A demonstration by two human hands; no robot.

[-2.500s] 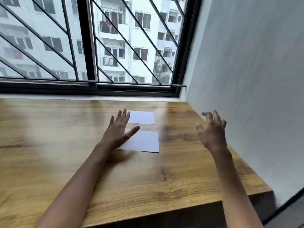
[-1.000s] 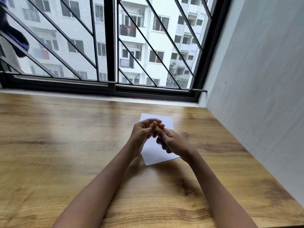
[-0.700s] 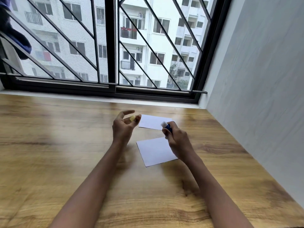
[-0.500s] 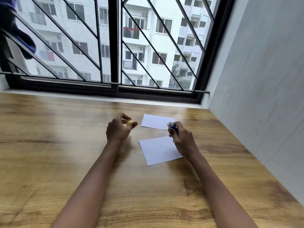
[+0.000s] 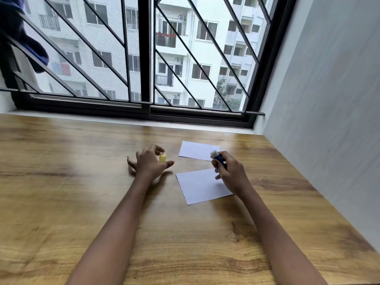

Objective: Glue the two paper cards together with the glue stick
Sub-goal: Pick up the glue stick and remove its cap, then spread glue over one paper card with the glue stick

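Two white paper cards lie on the wooden table: the near card and the far card, a gap between them. My right hand grips the blue glue stick over the near card's far edge, with the stick's white tip bare and pointing up and away. Left of the cards, my left hand is low at the table. Its forefinger and thumb pinch the small yellow cap, and its other fingers are spread.
A grey wall bounds the table on the right. A barred window with a dark frame runs along the back. Dark blue cloth hangs at the upper left.
My hands met over the cards, pulled the cap off the glue stick and parted. My left hand has since carried the cap down to the table on the left; my right hand keeps the stick.
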